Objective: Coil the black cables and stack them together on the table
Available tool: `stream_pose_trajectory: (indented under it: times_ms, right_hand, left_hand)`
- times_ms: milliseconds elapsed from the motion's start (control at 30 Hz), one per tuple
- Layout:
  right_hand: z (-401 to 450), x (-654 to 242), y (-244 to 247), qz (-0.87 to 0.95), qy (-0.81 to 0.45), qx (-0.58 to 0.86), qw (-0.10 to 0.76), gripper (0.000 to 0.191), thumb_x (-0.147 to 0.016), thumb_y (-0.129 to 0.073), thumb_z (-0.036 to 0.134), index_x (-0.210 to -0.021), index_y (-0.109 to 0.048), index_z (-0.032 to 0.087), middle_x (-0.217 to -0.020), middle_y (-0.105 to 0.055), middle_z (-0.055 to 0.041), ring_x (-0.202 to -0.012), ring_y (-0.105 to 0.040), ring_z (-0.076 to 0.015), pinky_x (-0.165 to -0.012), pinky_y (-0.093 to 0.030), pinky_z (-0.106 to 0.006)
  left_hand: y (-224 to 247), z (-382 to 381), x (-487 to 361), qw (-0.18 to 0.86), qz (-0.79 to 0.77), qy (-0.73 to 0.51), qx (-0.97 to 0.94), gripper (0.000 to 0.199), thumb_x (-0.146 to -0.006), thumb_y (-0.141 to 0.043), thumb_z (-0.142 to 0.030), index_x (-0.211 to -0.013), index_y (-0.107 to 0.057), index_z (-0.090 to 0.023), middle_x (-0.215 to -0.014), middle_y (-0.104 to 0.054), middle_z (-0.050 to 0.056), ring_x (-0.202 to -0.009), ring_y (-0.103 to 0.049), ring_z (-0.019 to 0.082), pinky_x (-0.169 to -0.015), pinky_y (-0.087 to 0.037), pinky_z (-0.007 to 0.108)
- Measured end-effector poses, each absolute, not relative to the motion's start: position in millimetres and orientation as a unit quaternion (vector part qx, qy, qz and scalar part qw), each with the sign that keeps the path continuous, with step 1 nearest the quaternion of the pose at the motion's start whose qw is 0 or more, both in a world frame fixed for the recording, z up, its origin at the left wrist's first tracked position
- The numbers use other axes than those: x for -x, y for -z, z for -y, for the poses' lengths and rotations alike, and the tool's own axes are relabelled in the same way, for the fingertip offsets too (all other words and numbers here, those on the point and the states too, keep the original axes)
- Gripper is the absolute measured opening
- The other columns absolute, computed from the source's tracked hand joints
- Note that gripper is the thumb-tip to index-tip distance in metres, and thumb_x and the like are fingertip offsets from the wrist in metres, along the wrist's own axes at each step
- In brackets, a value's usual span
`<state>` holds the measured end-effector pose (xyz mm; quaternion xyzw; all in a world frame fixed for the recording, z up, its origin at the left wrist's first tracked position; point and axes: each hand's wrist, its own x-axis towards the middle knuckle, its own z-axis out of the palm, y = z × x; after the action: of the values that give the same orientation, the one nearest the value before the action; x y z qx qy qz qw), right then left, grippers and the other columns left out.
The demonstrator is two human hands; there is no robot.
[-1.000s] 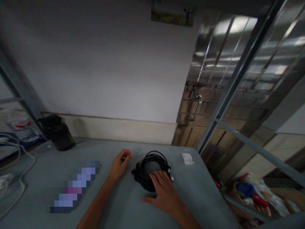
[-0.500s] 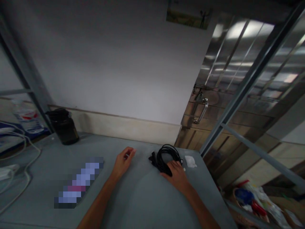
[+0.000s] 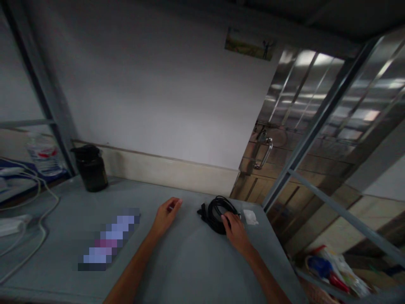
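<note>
A coil of black cable (image 3: 212,219) lies on the grey table, its plug end pointing left. My right hand (image 3: 236,230) is at the coil's right side, thumb and fingers closed around the loops; the fingertips are partly hidden. Left of the coil, my left hand (image 3: 166,214) hovers just over or rests on the tabletop; which one I cannot tell. Its fingers are loosely curved with a gap to the thumb, and nothing shows in it. A small crumpled white piece (image 3: 250,217), perhaps plastic or paper, lies just right of the coil.
A flat device with a blurred-out screen (image 3: 109,240) lies on the table (image 3: 190,270) at left. Behind it stands a dark lidded bottle (image 3: 91,169). White cords (image 3: 44,228) run along the left edge. Metal posts (image 3: 316,122) frame the right side, beside a door handle (image 3: 265,154).
The view has tilted upward and shifted slightly. My right hand has changed its hold a little at the coil's right side. My left hand stays nearly in place.
</note>
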<state>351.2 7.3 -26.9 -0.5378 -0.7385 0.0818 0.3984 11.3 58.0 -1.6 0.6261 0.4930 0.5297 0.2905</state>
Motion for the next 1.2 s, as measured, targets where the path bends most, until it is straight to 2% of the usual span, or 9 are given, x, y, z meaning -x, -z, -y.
stream_pose_trajectory:
  times_ms: [167, 333, 500, 667, 867, 933, 1033, 1100, 1200]
  right_hand:
    - [-27, -354, -18, 0.665, -0.148, 0.544, 0.490, 0.069, -0.114, -0.032, 0.084, -0.087, -0.058, 0.027, -0.068, -0.065, -0.0003, -0.061, -0.064, -0.0206, -0.065, -0.052, -0.033]
    - [-42, -366, -95, 0.577, -0.187, 0.514, 0.607, 0.073, -0.101, -0.045, 0.100, -0.092, -0.051, 0.027, -0.064, -0.050, 0.0081, -0.045, -0.047, -0.0139, -0.041, -0.037, -0.026]
    - [-31, -366, -194, 0.539, -0.213, 0.418, 0.699, 0.071, -0.099, -0.054, 0.099, -0.095, -0.047, 0.028, -0.065, -0.037, 0.0136, -0.042, -0.032, -0.0088, -0.039, -0.032, -0.020]
    - [-1, -345, -289, 0.538, -0.235, 0.238, 0.774, 0.060, -0.095, -0.084, 0.079, -0.095, -0.055, 0.026, -0.062, -0.034, 0.0150, -0.043, -0.025, -0.0072, -0.039, -0.028, -0.019]
    - [30, -316, -362, 0.552, -0.199, 0.176, 0.790, 0.051, -0.106, -0.079, 0.069, -0.093, -0.055, 0.026, -0.065, -0.031, 0.0134, -0.046, -0.025, -0.0082, -0.045, -0.032, -0.021]
    - [40, -310, -371, 0.562, -0.197, 0.163, 0.787, 0.048, -0.107, -0.078, 0.066, -0.093, -0.054, 0.026, -0.066, -0.032, 0.0131, -0.047, -0.026, -0.0085, -0.046, -0.034, -0.021]
    - [57, -304, -371, 0.580, -0.211, 0.147, 0.773, 0.048, -0.106, -0.081, 0.064, -0.093, -0.055, 0.026, -0.066, -0.035, 0.0125, -0.048, -0.028, -0.0088, -0.049, -0.038, -0.022]
    - [71, -301, -363, 0.584, -0.228, 0.146, 0.765, 0.045, -0.106, -0.083, 0.060, -0.094, -0.056, 0.026, -0.066, -0.037, 0.0121, -0.049, -0.030, -0.0088, -0.050, -0.040, -0.023]
    - [91, -296, -345, 0.577, -0.262, 0.157, 0.757, 0.039, -0.108, -0.083, 0.053, -0.097, -0.058, 0.025, -0.067, -0.038, 0.0116, -0.049, -0.031, -0.0087, -0.051, -0.042, -0.023]
  left_hand:
    - [4, -59, -10, 0.295, -0.487, -0.533, -0.626, 0.057, -0.098, -0.062, -0.076, -0.092, -0.078, -0.022, -0.084, -0.077, 0.004, -0.078, -0.070, 0.023, -0.071, -0.052, 0.032]
    - [6, -60, -10, 0.298, -0.479, -0.536, -0.628, 0.055, -0.099, -0.063, -0.074, -0.090, -0.077, -0.022, -0.083, -0.075, 0.003, -0.078, -0.068, 0.022, -0.073, -0.052, 0.033]
    - [7, -61, -11, 0.304, -0.474, -0.535, -0.630, 0.054, -0.100, -0.064, -0.073, -0.091, -0.078, -0.021, -0.083, -0.075, 0.003, -0.078, -0.068, 0.022, -0.073, -0.051, 0.033]
    - [5, -58, -12, 0.316, -0.471, -0.524, -0.635, 0.055, -0.097, -0.067, -0.075, -0.090, -0.079, -0.022, -0.080, -0.075, 0.003, -0.076, -0.068, 0.022, -0.072, -0.051, 0.033]
    - [-5, -52, -14, 0.350, -0.455, -0.506, -0.644, 0.056, -0.091, -0.072, -0.076, -0.095, -0.082, -0.022, -0.076, -0.076, 0.003, -0.075, -0.071, 0.024, -0.073, -0.052, 0.036]
    - [-8, -44, -22, 0.365, -0.444, -0.497, -0.650, 0.057, -0.089, -0.074, -0.075, -0.105, -0.084, -0.021, -0.083, -0.081, 0.006, -0.082, -0.076, 0.027, -0.078, -0.056, 0.038]
    - [-8, -19, -46, 0.402, -0.412, -0.492, -0.653, 0.065, -0.089, -0.079, -0.073, -0.133, -0.079, -0.024, -0.114, -0.087, 0.011, -0.104, -0.082, 0.032, -0.088, -0.062, 0.043]
    - [-4, 7, -68, 0.466, -0.369, -0.494, -0.635, 0.073, -0.091, -0.081, -0.069, -0.151, -0.069, -0.029, -0.138, -0.082, 0.015, -0.116, -0.081, 0.033, -0.098, -0.064, 0.047]
    - [4, 50, -100, 0.554, -0.332, -0.461, -0.608, 0.079, -0.095, -0.082, -0.064, -0.164, -0.058, -0.033, -0.154, -0.072, 0.018, -0.126, -0.078, 0.035, -0.105, -0.064, 0.050]
